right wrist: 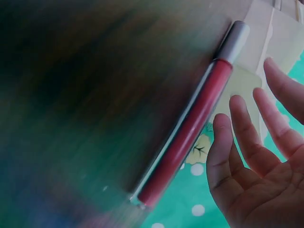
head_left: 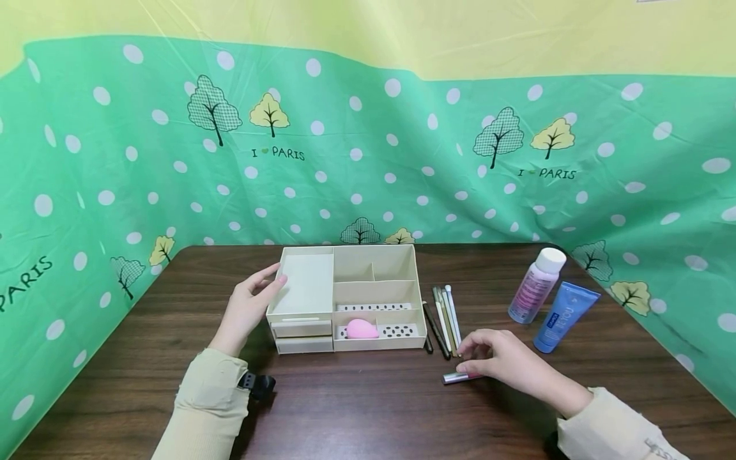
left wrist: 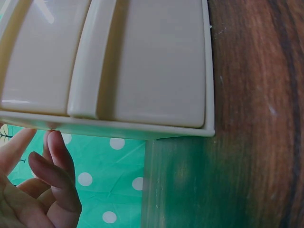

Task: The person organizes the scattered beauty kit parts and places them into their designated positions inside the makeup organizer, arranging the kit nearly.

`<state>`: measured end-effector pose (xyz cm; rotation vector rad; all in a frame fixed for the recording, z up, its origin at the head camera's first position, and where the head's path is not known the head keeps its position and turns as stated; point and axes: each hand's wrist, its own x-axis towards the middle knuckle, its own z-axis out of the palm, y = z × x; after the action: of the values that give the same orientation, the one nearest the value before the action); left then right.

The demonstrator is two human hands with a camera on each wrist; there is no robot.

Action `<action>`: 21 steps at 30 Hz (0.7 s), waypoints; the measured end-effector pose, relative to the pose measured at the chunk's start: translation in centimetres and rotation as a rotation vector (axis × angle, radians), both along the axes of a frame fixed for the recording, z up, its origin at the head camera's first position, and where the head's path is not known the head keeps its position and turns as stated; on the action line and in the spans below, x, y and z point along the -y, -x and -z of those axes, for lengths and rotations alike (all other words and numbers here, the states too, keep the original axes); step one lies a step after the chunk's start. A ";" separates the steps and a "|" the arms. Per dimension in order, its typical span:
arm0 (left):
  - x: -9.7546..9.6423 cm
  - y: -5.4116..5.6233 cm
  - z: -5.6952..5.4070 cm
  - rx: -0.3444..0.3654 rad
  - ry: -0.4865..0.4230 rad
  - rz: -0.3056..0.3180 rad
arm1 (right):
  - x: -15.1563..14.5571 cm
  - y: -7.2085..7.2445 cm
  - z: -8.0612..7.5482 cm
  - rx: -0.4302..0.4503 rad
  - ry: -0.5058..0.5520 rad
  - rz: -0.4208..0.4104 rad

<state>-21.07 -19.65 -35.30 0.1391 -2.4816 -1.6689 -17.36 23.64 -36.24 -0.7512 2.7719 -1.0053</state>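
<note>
A cream desktop organizer point(head_left: 305, 281) stands at the middle of the table, with a pink makeup sponge point(head_left: 362, 329) in its front right compartment. My left hand point(head_left: 253, 300) rests against the organizer's left side, thumb over the top edge; in the left wrist view its fingertips point(left wrist: 54, 142) meet the side wall. A lip gloss tube point(right wrist: 190, 128), red with a silver cap, lies on the table in front of the pens. Close over it is my right hand point(head_left: 500, 358), whose fingers are spread and loosely bent, apart from the tube in the right wrist view.
Several slim pens or brushes point(head_left: 445, 319) lie along the organizer's right side. Farther right stand a pink bottle point(head_left: 535, 291) with a white cap and a blue squeeze tube point(head_left: 563, 319). A green printed cloth point(head_left: 356, 179) hangs behind the dark wooden table point(head_left: 345, 409).
</note>
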 end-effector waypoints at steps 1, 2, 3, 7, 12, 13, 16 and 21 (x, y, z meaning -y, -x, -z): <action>0.0 0.0 0.0 0.001 -0.001 -0.001 | -0.1 0.0 0.1 -0.009 -0.014 -0.007; 0.0 0.0 0.0 0.001 -0.001 -0.001 | -0.2 0.0 0.1 -0.012 -0.028 -0.008; 0.0 0.0 0.0 0.002 0.001 -0.002 | -0.2 0.0 0.2 -0.011 -0.039 -0.007; 0.0 0.1 0.0 0.003 0.008 -0.002 | -0.5 0.1 0.4 -0.006 -0.076 0.000; -0.1 0.1 0.0 -0.004 0.016 -0.001 | -0.7 0.1 0.6 -0.002 -0.102 -0.013; -0.1 0.1 0.0 -0.006 0.016 -0.001 | -0.8 0.1 0.7 0.000 -0.105 -0.013; -0.1 0.1 0.0 -0.007 0.017 -0.003 | -0.9 0.1 0.7 0.005 -0.116 -0.018; -0.1 0.1 0.0 -0.009 0.018 -0.006 | -0.9 0.1 0.8 0.029 -0.123 -0.020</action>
<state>-21.19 -19.59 -35.28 0.1359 -2.4868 -1.6405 -17.50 24.54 -36.99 -0.7395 2.7649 -0.8270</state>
